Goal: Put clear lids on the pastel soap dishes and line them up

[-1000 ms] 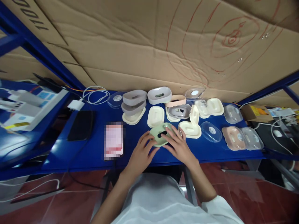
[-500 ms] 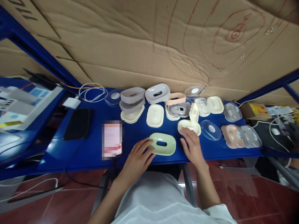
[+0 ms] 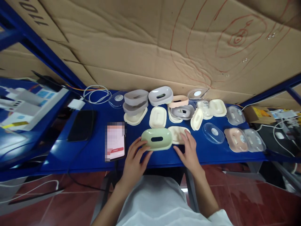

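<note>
My left hand [image 3: 136, 157] grips the left end of a pale green oval soap dish [image 3: 167, 145], with the thumb at the front edge and the fingers at the far side. A slot runs through the dish's floor. My right hand [image 3: 188, 152] holds the right end of a cream oval tray [image 3: 176, 138], its thumb stretched along the near side. The tray's left end meets the green dish's right end. A small cream scalloped piece [image 3: 196, 119] lies just behind my right hand.
Grey dishes [image 3: 136, 97], a light grey dish [image 3: 161, 91] and a peach dish [image 3: 180, 100] stand at the back. Cream trays [image 3: 158, 117] and clear lids [image 3: 213, 133] lie around them. A phone [image 3: 115, 141] is left; a black tablet-like slab [image 3: 80, 125] lies farther left.
The green dish has shifted left with my left hand. My right hand has drawn the cream tray left and nearer, against the dish. The scalloped piece no longer overlaps that tray.
</note>
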The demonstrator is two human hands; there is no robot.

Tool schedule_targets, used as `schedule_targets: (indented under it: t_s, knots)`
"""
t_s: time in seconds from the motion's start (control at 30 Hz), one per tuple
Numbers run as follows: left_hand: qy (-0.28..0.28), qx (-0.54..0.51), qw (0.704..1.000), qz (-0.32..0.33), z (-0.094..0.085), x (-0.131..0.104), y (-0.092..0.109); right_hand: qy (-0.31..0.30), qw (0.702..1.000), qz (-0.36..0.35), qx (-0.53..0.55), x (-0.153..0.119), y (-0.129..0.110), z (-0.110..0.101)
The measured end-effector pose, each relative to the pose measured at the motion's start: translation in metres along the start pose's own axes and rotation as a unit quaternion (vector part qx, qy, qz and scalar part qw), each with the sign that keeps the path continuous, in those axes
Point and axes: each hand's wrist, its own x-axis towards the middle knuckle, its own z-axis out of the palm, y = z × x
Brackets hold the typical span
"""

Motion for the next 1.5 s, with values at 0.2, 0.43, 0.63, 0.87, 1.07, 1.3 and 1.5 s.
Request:
schedule_targets:
  t_s: [0.2,0.43,0.63,0.87,1.07,1.3,1.5]
  knots:
    - [-0.014,-0.012,0.999,0.044,0.021,0.017,0.004,-0.036,0.997,0.034,0.059,-0.008,0.005,-0.010]
    - [-0.090,0.008,0.994,0.056,0.045,0.028,0.001,-0.046,0.996,-0.068,0.016,-0.001,-0.001,-0.004]
    - [-0.150,0.037,0.986,0.066,0.036,0.023,-0.009,-0.022,0.991,-0.125,-0.037,0.002,-0.011,0.003]
    - [-0.161,0.060,0.984,0.051,0.025,0.012,-0.011,-0.036,0.987,-0.158,-0.007,0.000,0.010,-0.013]
    - [-0.166,0.053,0.983,0.057,0.001,-0.004,-0.008,0.159,0.973,0.084,-0.142,-0.015,0.094,-0.060]
    - [-0.150,0.010,0.988,0.034,-0.003,-0.014,-0.012,0.057,0.994,0.058,-0.077,-0.043,0.077,-0.054]
    - [-0.189,-0.077,0.978,-0.031,0.006,-0.012,-0.009,-0.040,0.997,-0.026,0.060,-0.021,0.017,-0.042]
